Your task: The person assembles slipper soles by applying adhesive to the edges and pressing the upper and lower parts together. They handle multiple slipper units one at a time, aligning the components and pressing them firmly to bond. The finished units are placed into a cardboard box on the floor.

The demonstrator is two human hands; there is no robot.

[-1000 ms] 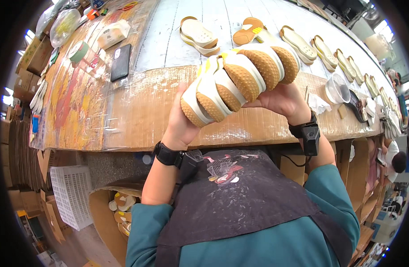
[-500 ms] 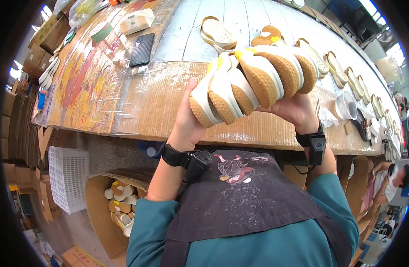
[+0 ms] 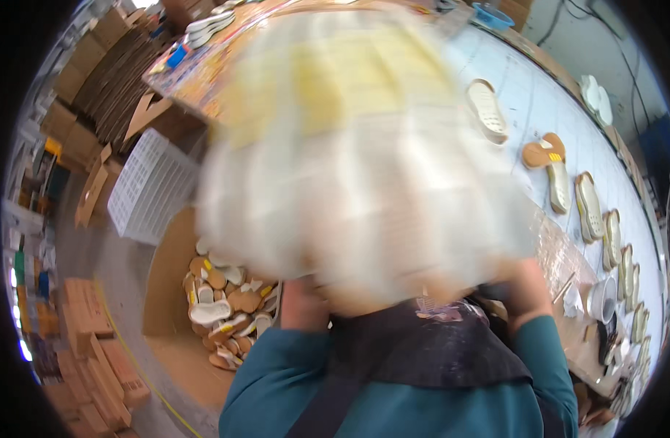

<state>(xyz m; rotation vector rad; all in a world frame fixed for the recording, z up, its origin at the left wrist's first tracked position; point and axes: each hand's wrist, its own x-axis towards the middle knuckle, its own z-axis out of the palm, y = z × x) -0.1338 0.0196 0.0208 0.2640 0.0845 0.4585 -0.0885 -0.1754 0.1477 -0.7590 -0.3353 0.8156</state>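
A pressed-together row of several white shoe soles (image 3: 357,160) with yellow patches is raised close in front of me, smeared by motion. It hides much of the table and most of both hands. My left hand (image 3: 306,301) supports the lower left end of the row, with its fingers out of sight. At the lower right end, my right hand (image 3: 523,283) grips the same soles, its fingers blurred and mostly covered. Below on the left, a cardboard box (image 3: 163,292) holds many loose white-and-tan soles (image 3: 229,299).
White soles (image 3: 589,208) line the pale tabletop (image 3: 525,102) on the right, near a clear plastic bowl (image 3: 602,299). A white plastic basket (image 3: 151,188) stands left beside the box. Flattened cartons (image 3: 116,84) and brown cardboard boxes (image 3: 94,314) are farther left.
Both hands have brought the row of soles up off the table toward me. My view has swung left, so more of the soles-filled box shows.
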